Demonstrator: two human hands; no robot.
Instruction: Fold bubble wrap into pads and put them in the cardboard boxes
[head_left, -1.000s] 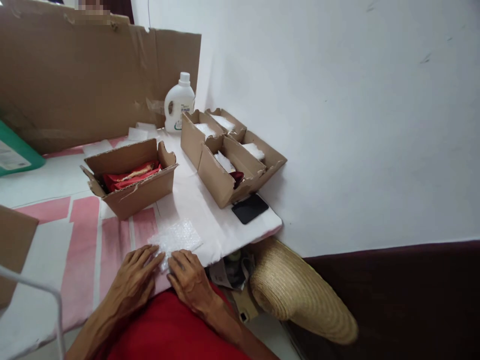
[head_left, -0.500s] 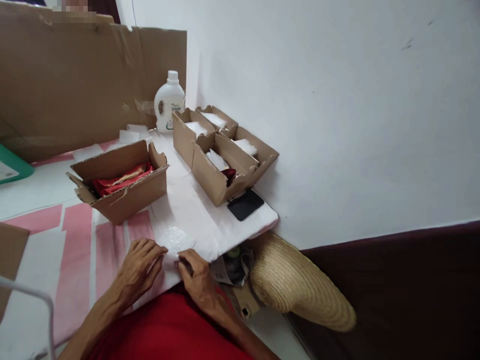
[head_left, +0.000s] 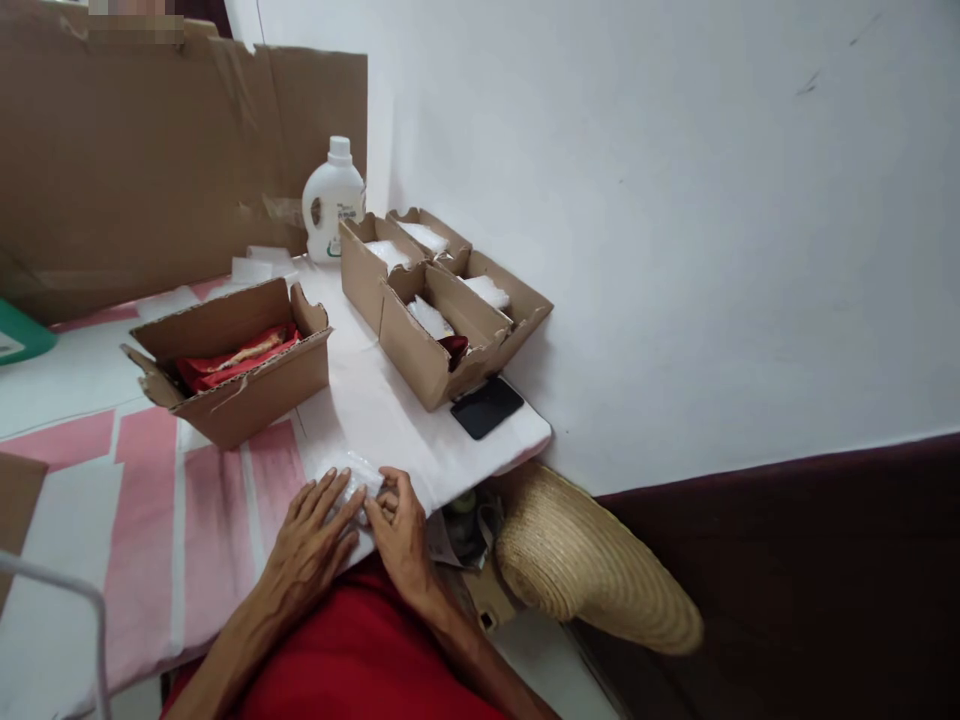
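Note:
A small piece of clear bubble wrap [head_left: 363, 466] lies near the front edge of the table, between my hands. My left hand [head_left: 313, 528] rests on its left side, fingers stretched out and nearly flat. At the right side, my right hand [head_left: 399, 526] has bent fingers, with thumb and fingertips pinching the wrap's edge. Whether anything is inside the wrap cannot be made out. Beyond my left hand stands an open cardboard box [head_left: 259, 398] holding red packets [head_left: 236, 362].
Several small cardboard boxes [head_left: 412, 345] with white wrapped items stand by the wall. A black phone [head_left: 487, 407] lies before them, a white jug [head_left: 330, 205] behind. A straw hat [head_left: 592, 560] hangs below the table's right edge. A large cardboard sheet [head_left: 150, 160] stands at the back.
My left hand has flattened and moved right onto the bubble wrap. My right hand has shifted slightly, still at the wrap's edge. The wrap now looks more bunched or folded.

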